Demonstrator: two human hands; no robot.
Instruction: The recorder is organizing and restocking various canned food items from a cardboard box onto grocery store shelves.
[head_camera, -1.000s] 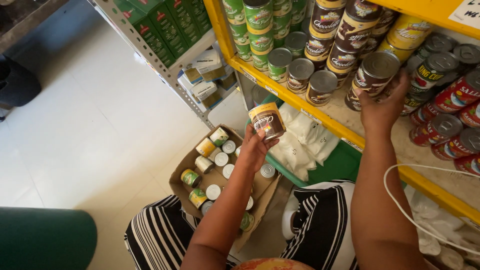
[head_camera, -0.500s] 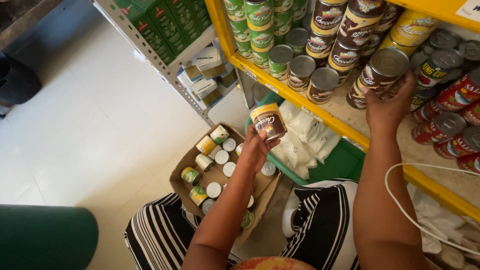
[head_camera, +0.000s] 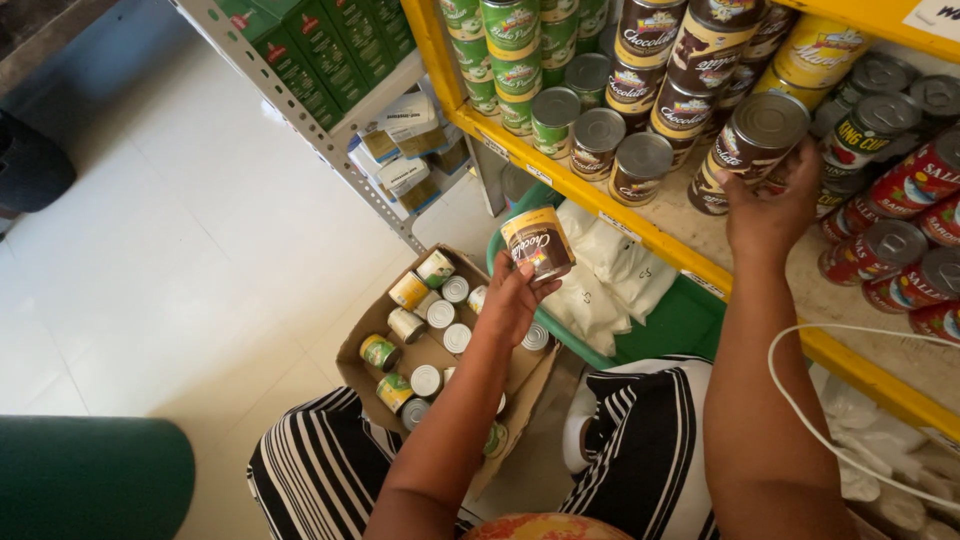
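The person crouches before a yellow metal shelf (head_camera: 640, 235) with both hands busy on tins. The left hand (head_camera: 515, 300) is raised in front of the knees, its fingers wrapped around the lower end of a brown cylindrical tin with a yellow band at the top (head_camera: 537, 243); the tin is tilted with its label side turned up toward the camera, which lets the label be read and keeps the tin clear of the floor. The right hand (head_camera: 770, 215) reaches onto the shelf, fingers closed around the side of a second brown tin with a bare silver metal lid (head_camera: 755, 140) that leans among its neighbours, lid end toward the camera; the grip on the body steadies it in the row. Below the left hand an open brown cardboard box (head_camera: 365, 335) lies on the pale floor with small green, yellow and silver-topped tins (head_camera: 425, 320) inside, close enough to reach. Just behind the held tin, a green plastic basket (head_camera: 690, 320) holding white bags (head_camera: 605, 280) sits under the shelf.
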